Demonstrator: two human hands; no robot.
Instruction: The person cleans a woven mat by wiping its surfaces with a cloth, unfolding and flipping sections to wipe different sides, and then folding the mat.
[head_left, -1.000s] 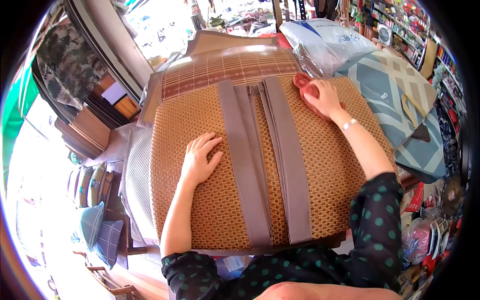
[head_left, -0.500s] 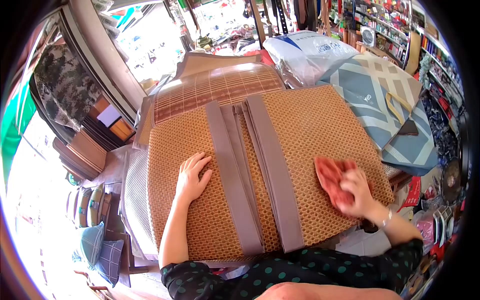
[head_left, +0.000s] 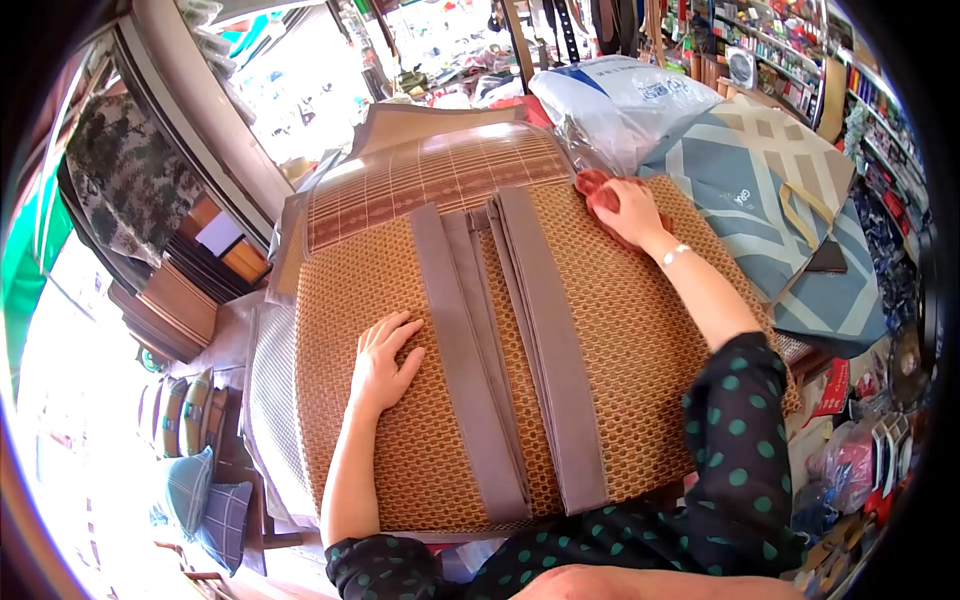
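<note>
A folded woven mat [head_left: 640,370] with brown-grey cloth borders [head_left: 562,380] lies in front of me, its two halves folded in toward the middle. My left hand [head_left: 385,365] rests flat on the left half, fingers stretched out beside the border. At the far right part of the mat, my right hand [head_left: 630,212] presses a crumpled red cloth [head_left: 597,185] against the weave. Some of the cloth is hidden under the palm and fingers.
Behind the mat lies a plastic-wrapped bamboo mat [head_left: 440,175]. A white plastic package [head_left: 625,95] and a blue patterned bag [head_left: 745,200] sit at the right. Cushions [head_left: 205,500] stand low on the left, and stocked shelves [head_left: 770,60] line the far right.
My right hand has slid the red cloth from the near right part of the mat to its far edge. The left hand has stayed in place.
</note>
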